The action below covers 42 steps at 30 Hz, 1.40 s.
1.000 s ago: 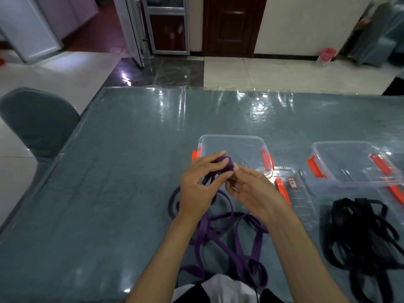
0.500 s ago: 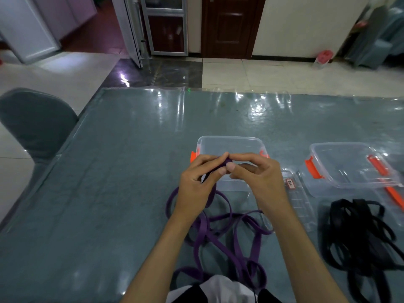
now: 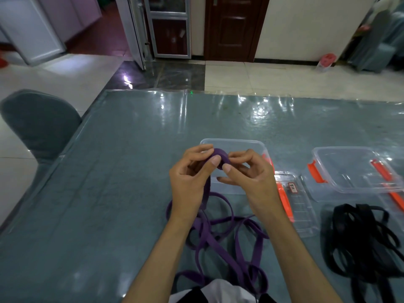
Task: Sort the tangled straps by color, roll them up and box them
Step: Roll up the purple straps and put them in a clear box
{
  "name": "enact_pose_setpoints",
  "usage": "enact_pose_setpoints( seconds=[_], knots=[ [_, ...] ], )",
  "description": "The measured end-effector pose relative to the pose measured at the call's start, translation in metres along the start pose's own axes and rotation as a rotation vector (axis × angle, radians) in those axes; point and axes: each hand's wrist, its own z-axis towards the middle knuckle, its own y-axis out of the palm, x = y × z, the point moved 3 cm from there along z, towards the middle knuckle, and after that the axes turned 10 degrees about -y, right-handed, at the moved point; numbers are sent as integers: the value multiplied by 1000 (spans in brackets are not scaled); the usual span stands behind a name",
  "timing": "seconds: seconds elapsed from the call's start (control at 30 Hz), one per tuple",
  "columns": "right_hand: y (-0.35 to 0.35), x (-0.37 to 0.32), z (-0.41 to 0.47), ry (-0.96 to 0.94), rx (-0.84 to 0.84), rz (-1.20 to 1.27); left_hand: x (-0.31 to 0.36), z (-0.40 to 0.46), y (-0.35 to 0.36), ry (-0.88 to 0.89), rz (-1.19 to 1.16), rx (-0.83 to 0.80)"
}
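Only one marking showed: a small white sticker (image 3: 292, 187) with a red border and dark handwritten characters, stuck on the clear lid (image 3: 299, 212) that lay on the table (image 3: 109, 171) just right of the near box (image 3: 236, 144). The characters were too small and blurred to read. No other text, brand or number was legible.

Dim, bluish room; glare streaks the far table (image 3: 262, 110); edges bend, corners blur

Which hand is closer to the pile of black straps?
Right. The right hand is between the pile of black straps and the left hand, which is farther left. Neither touches them.
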Motion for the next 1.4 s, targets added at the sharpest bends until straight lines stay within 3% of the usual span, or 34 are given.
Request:
enact_pose_setpoints(
  seconds=[0.23, 0.4, 0.57, 0.73, 0.87, 0.97, 1.2, 1.4],
  knots=[
    [-2, -4, 0, -78, 107, -157, -4, -7, 13, 22, 92, 33],
    [-12, -4, -4, -84, 241, -93, -3, 5, 18, -57, 212, -151],
    [-18, -4, -2, 5, 172, -40, 2, 8, 16, 36, 366, -197],
    [-18, -15, 3, -107, 145, -146, 2, -2, 20, 35, 199, -35],
    [-13, -10, 0, -147, 213, -138, 1, 0, 22, -53, 35, -83],
    [-15, -8, 1, -101, 228, -89, 0, 2, 22, -78, 35, -74],
    [-19, -23, 12, -120, 100, -140, -1, 0, 18, 87, 158, -103],
    [-14, -18, 7, -165, 204, -126, -4, 3, 20, -13, 163, -197]
  ],
)
